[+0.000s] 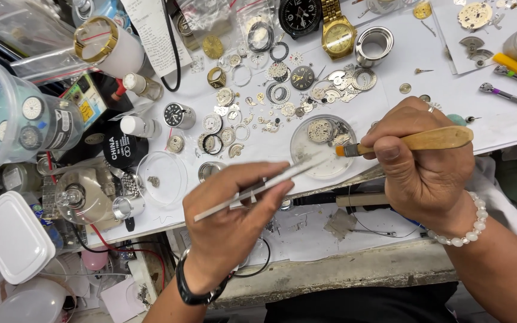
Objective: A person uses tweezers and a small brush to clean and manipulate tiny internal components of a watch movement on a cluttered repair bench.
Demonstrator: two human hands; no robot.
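The round, shallow, clear glass dish (322,160) sits at the near edge of the white bench sheet (402,66), and everything here is placed from it. Inside it, toward its far side, lies a small round silver watch movement (321,130), apparently thin, light and fragile (best taken only by its rim). The right hand (420,161), just right of the dish, is closed around a small wooden-handled brush (414,141) whose bristles reach the movement's edge. The left hand (237,206), near and left of the dish, pinches slim steel tweezers (258,188), their blurred tips pointing into the dish. Beyond the dish lie scattered loose gears and rings (270,96), and farther still a gold wristwatch (337,33).
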